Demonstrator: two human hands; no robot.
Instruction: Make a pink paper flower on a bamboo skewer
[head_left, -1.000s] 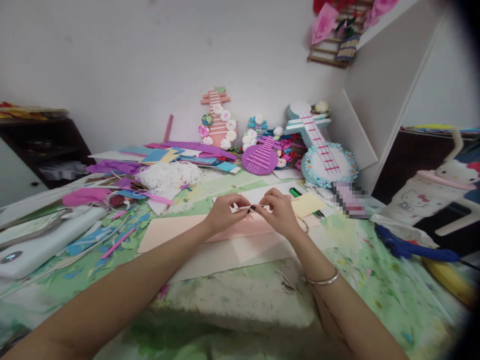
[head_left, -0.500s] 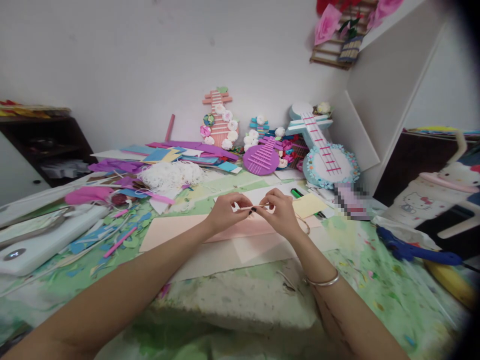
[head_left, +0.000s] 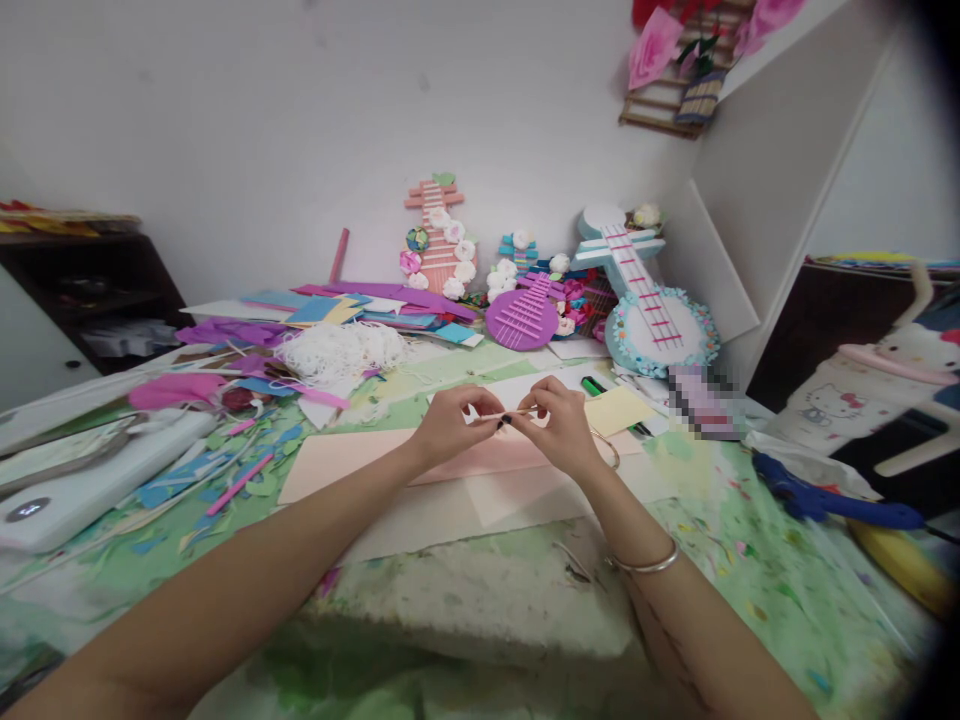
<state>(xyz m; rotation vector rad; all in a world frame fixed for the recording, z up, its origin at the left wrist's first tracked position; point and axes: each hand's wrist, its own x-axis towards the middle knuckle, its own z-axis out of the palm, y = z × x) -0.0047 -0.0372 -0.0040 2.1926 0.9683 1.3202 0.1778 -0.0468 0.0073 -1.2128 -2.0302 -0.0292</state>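
My left hand (head_left: 459, 420) and my right hand (head_left: 556, 425) meet above the paper, both with fingers pinched. Between their fingertips runs a thin, pale pink paper strip (head_left: 517, 412), mostly covered by the fingers; whether it is rolled or folded I cannot tell. Below them a peach paper sheet (head_left: 345, 462) lies across a larger off-white sheet (head_left: 420, 528). Close to my right hand are a yellow paper piece (head_left: 619, 409) and a green marker (head_left: 592, 385). A bangle circles my right wrist.
Paper scraps (head_left: 247, 480), a white shredded-paper heap (head_left: 341, 350) and a white device (head_left: 105, 480) occupy the left. Decorated paper instruments, including a purple one (head_left: 523, 318) and a light-blue one (head_left: 656, 330), lean at the back. A blue glue gun (head_left: 832, 497) lies right, near a white cup (head_left: 832, 400).
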